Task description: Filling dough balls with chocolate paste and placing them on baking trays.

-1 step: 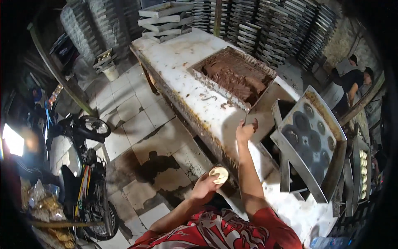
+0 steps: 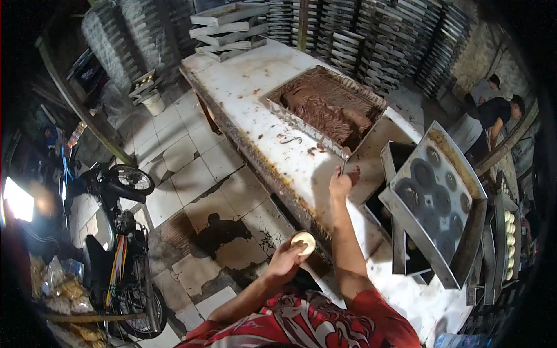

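Note:
In my left hand (image 2: 283, 259), held low beside the table's front edge, is a round, flat, pale piece of dough (image 2: 303, 244). The thumb lies over its face. My right hand (image 2: 343, 181) reaches over the table, its fingers closed around a thin tool (image 2: 346, 153) with a small, rounded, shiny end; I cannot make out whether it is a spoon or a spatula. Just beyond that tip sits a large metal tray (image 2: 301, 130) filled with thick brown chocolate-like paste (image 2: 325, 104). The paste is scraped and ridged on its surface.
Metal baking trays (image 2: 432, 197) lean stacked at the right of the white, smeared table (image 2: 238, 87). Rows of pale dough balls (image 2: 509, 243) stand beyond them. Tall tray stacks (image 2: 400, 40) line the back. A motorcycle (image 2: 119, 232) stands at left; another person (image 2: 493, 119) bends at far right.
The dough piece and my left hand have shifted very slightly left in the view. My right hand stays near the tray's corner with the tool.

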